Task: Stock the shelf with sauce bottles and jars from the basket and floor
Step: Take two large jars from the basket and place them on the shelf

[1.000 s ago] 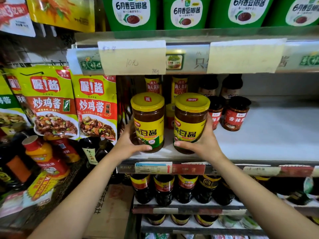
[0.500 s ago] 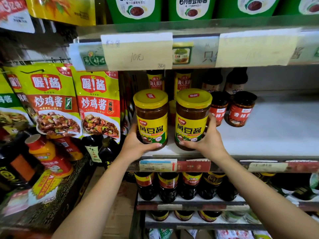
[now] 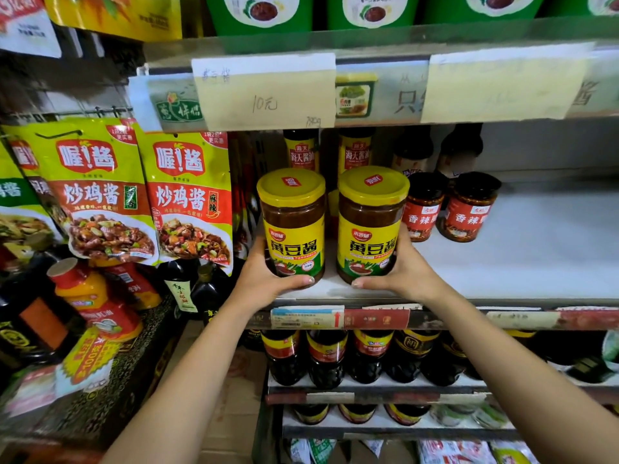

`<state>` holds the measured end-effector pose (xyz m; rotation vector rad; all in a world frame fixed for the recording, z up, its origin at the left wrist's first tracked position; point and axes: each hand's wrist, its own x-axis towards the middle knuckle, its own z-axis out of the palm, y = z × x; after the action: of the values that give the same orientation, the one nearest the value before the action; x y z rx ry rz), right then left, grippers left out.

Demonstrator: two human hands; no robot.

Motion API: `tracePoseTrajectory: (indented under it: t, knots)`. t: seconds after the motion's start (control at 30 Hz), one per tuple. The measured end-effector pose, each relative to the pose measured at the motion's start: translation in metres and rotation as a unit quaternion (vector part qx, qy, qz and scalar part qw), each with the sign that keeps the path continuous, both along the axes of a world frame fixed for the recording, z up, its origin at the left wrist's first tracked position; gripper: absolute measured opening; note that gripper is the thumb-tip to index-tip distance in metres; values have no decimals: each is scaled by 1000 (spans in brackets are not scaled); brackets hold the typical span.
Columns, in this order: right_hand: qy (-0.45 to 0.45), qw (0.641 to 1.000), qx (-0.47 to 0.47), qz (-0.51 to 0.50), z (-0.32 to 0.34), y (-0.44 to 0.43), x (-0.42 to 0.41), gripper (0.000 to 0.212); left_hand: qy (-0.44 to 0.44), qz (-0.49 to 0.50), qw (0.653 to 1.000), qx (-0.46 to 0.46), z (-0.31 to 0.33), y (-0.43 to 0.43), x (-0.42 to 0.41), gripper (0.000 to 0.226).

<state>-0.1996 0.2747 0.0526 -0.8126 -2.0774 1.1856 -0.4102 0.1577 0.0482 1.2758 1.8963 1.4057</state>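
Light is soft and even, falling from above and in front, and shadows stay faint; the white shelf at right is the brightest patch, close to washed out; the left jar and right jar sit sharp at centre, their yellow lids carrying a faint sheen; the recess behind them lies in shade, so the dark bottles there lose detail; the lower left corner is dim and smeared; the wide lens bows the shelf edges, and the left forearm and right forearm stretch and soften toward the bottom corners.
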Motion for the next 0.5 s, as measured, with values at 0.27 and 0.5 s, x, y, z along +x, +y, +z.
tracePoseTrajectory:
  t: [0.27, 0.5]
  knots:
    - [-25, 996, 40, -74, 0, -2, 2, 107, 1, -32, 999, -15, -8, 2, -8, 104]
    - [17, 995, 27, -93, -4, -3, 9, 103, 23, -17, 1000, 4, -11, 4, -3, 105]
